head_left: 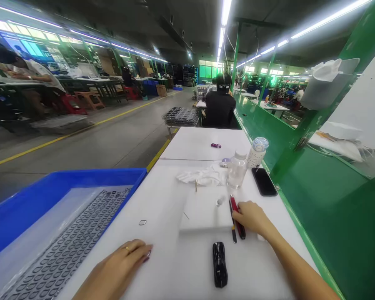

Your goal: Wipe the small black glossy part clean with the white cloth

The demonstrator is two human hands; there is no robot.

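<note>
My left hand [125,262] rests on the white table at the lower left, fingers together and thumb tucked in. Something small may be at its fingertips, but I cannot make it out. Just beyond them lies a small rounded metal ring [143,222]. My right hand [251,216] has its fingers closed on a red-and-black hand tool [240,227], whose kind is unclear. Beside that tool is a slim dark tool with a yellow band [233,233]. A white block [200,212] sits between my hands, with a small whitish piece [219,201] on top. Nearer me lies a glossy black object [219,264].
At left, a blue bin [96,177] holds sheets with rows of dark ring shapes. Farther along the table are a white cloth [203,176], clear bottle [236,171], lidded cup [258,153] and phone [264,182]. A green partition [300,179] borders the right; a person [220,104] sits ahead.
</note>
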